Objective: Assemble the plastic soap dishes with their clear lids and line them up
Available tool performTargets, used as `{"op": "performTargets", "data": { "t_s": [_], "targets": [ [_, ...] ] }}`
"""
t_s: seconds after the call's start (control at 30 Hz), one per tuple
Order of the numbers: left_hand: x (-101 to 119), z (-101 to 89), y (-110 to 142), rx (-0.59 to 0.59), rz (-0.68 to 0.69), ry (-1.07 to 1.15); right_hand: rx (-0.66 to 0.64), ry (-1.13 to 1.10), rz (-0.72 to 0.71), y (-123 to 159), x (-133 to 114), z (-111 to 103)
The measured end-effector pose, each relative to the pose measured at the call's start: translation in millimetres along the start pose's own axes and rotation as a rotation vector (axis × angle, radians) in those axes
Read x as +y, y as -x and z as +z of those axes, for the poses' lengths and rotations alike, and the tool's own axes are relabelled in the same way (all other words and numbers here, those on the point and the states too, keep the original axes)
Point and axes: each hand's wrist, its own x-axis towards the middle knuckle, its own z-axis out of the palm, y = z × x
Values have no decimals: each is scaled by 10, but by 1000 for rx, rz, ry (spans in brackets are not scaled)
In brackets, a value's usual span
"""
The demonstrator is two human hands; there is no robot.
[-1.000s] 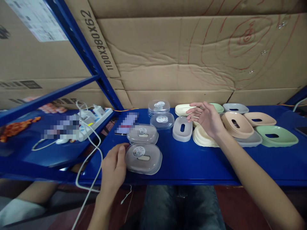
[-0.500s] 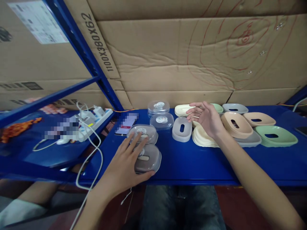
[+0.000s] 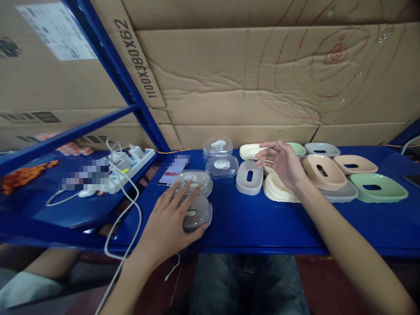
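Note:
My left hand (image 3: 169,218) lies with spread fingers over two grey soap dishes with clear lids. Its fingertips touch the farther lidded dish (image 3: 205,183), and the thumb rests by the near side of the nearer lidded dish (image 3: 204,213). My right hand (image 3: 285,164) hangs open, fingers loosely stretched, above cream soap dish parts (image 3: 278,189), apparently holding nothing. Left of it stands a grey slotted soap dish part (image 3: 249,186). Behind are stacked clear lids (image 3: 217,146) and another clear lid (image 3: 222,167) with round stickers.
Peach (image 3: 324,171), green (image 3: 379,188) and grey (image 3: 322,149) dish parts stand on the right of the blue table (image 3: 243,232). A phone (image 3: 170,170) lies at left, beyond it a power strip (image 3: 131,170) with white cables. Cardboard (image 3: 210,78) walls the back.
My left hand has slid slightly left and away from me, and the two lidded soap dishes have shifted the same way, the nearer one more. My right hand stays in place.

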Motion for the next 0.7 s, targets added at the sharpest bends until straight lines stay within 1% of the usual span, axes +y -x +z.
{"op": "performTargets", "data": {
  "t_s": [0.23,0.53,0.6,0.63,0.7],
  "targets": [
    [31,13,-17,41,12,-4,-7,-2,3,-13,23,-12],
    [41,20,-25,62,42,-50,-18,42,-6,-45,71,-54],
    [37,24,-22,64,44,-55,-20,118,-46,-40,96,-60],
    [36,26,-22,64,43,-54,-21,193,-85,-31,111,-58],
    [35,29,-24,64,41,-51,-35,433,-203,-2,146,-40]
  ]
}}
